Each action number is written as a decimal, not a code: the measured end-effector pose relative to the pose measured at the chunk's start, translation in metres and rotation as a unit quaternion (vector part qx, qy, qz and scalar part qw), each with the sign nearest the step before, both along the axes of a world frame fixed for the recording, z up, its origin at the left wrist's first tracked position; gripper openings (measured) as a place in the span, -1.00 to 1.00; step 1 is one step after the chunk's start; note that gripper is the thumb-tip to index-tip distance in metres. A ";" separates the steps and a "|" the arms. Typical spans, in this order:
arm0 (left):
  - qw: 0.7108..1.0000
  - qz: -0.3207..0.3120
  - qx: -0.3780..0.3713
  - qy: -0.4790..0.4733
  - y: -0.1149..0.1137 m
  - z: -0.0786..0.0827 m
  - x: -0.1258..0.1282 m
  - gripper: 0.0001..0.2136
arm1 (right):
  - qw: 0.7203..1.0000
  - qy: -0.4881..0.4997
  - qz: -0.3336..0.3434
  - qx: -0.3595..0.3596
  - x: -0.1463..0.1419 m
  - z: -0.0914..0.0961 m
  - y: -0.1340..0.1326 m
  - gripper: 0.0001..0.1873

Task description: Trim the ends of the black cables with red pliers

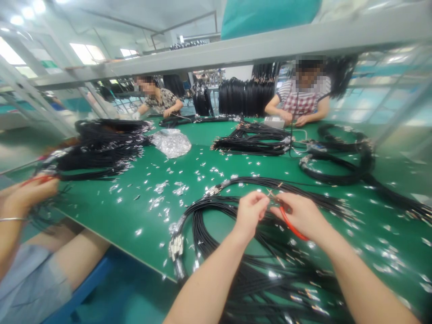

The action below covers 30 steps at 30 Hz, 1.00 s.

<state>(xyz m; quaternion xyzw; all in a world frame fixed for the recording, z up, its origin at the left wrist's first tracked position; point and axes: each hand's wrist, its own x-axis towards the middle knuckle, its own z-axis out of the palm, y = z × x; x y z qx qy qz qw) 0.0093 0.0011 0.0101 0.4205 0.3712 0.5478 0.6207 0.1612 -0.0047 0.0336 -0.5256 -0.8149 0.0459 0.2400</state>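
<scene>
My left hand point(250, 211) is closed in a pinch on the end of a thin black cable point(216, 211) just above the green table point(135, 211). My right hand point(300, 215) is closed around a small red-handled cutter point(292, 226), its tip meeting the cable end between the two hands. Under both hands lies a large looped bundle of black cables point(256, 265) with metal connector ends point(177, 245). Small silver scraps point(162, 186) are scattered across the table in front of the bundle.
A clear plastic bag point(171, 142) lies mid-table. More black cable bundles lie at left point(101, 146), centre back point(253, 139) and right point(340, 162). A person at my left point(23, 198) handles cables; two more people point(162, 101) point(302, 103) work at the far side.
</scene>
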 end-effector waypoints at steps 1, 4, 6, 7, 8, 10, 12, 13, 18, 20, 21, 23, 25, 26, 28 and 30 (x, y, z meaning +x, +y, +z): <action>1.000 -0.002 0.000 0.000 0.000 -0.001 0.000 -0.80 | 1.000 -0.003 -0.001 -0.002 0.000 0.000 0.000 -0.83; 1.000 -0.005 -0.003 0.001 0.001 -0.002 0.000 -0.80 | 1.000 -0.018 -0.002 -0.007 0.000 0.000 0.000 -0.83; 1.000 -0.005 -0.004 0.002 0.001 -0.003 0.000 -0.81 | 1.000 -0.025 -0.003 -0.008 -0.001 0.000 -0.001 -0.83; 1.000 -0.005 -0.003 0.003 0.001 -0.003 0.001 -0.82 | 1.000 -0.027 -0.004 -0.009 -0.002 0.000 -0.002 -0.83; 1.000 -0.005 -0.002 0.003 0.001 -0.003 0.001 -0.82 | 1.000 -0.028 -0.006 -0.011 -0.002 0.001 -0.002 -0.82; 1.000 -0.002 0.002 0.002 0.000 -0.004 0.002 -0.82 | 0.999 -0.029 -0.009 -0.018 -0.003 0.001 -0.002 -0.81; 1.000 0.006 0.003 -0.003 0.000 -0.003 0.001 -0.82 | 0.999 -0.028 -0.010 -0.028 -0.003 0.001 -0.001 -0.81; 1.000 0.011 0.002 -0.007 0.000 -0.002 0.001 -0.81 | 0.999 -0.026 -0.013 -0.033 -0.002 0.000 0.000 -0.81; 0.999 0.022 -0.006 -0.038 0.001 0.004 -0.001 -0.78 | 0.999 0.025 -0.023 -0.031 0.009 -0.001 0.004 -0.82; 0.999 0.004 -0.017 -0.041 0.001 0.004 -0.001 -0.78 | 0.995 0.089 -0.016 0.030 0.011 0.004 0.003 -0.84; 0.999 -0.008 -0.023 -0.039 0.001 0.004 -0.001 -0.78 | 0.991 0.113 -0.001 0.071 0.011 0.008 0.002 -0.84; 0.999 -0.032 -0.030 -0.025 0.000 0.002 0.000 -0.78 | 0.983 0.101 0.067 0.139 0.008 0.017 0.000 -0.82; 0.998 -0.048 -0.028 -0.003 -0.001 0.000 0.002 -0.81 | 0.973 0.012 0.153 0.171 0.005 0.025 -0.002 -0.74; 0.998 -0.053 -0.021 0.009 -0.002 -0.001 0.003 -0.83 | 0.965 -0.043 0.186 0.177 0.003 0.028 -0.002 -0.71; 0.997 -0.063 0.004 0.034 -0.004 -0.004 0.004 -0.88 | 0.948 -0.144 0.216 0.183 0.002 0.031 -0.005 -0.69; 0.993 -0.084 0.051 0.063 -0.005 -0.006 0.005 -0.91 | 0.935 -0.215 0.217 0.181 0.002 0.032 -0.009 -0.73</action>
